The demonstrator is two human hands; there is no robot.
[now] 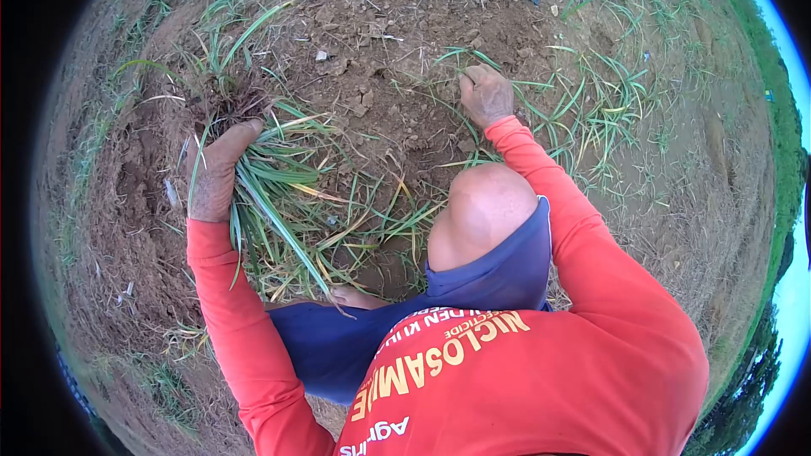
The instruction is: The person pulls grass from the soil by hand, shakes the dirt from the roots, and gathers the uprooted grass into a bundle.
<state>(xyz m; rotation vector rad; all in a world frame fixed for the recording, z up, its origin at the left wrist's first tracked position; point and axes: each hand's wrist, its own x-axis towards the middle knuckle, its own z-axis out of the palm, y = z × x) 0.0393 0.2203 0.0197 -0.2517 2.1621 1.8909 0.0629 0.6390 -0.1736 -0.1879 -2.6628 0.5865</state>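
My left hand (222, 165) is closed around a thick bunch of uprooted grass-like plants (279, 169). Their dark, soil-covered roots (228, 105) stick out beyond the fingers, and long green leaves hang back toward my body, some tips yellowed. On the right, my right hand (487, 95) is down at the ground with its fingers curled in at the base of a grass plant (473, 54). Blades spread out on both sides of that hand, while its fingertips are partly hidden.
Loose brown soil (363, 34) lies between the hands. More grass tufts (612, 105) grow at the right. My bent bare knee (481, 207) rises between the arms, and cut or fallen leaves (363, 236) lie beside it. Trees (748, 380) edge the field at far right.
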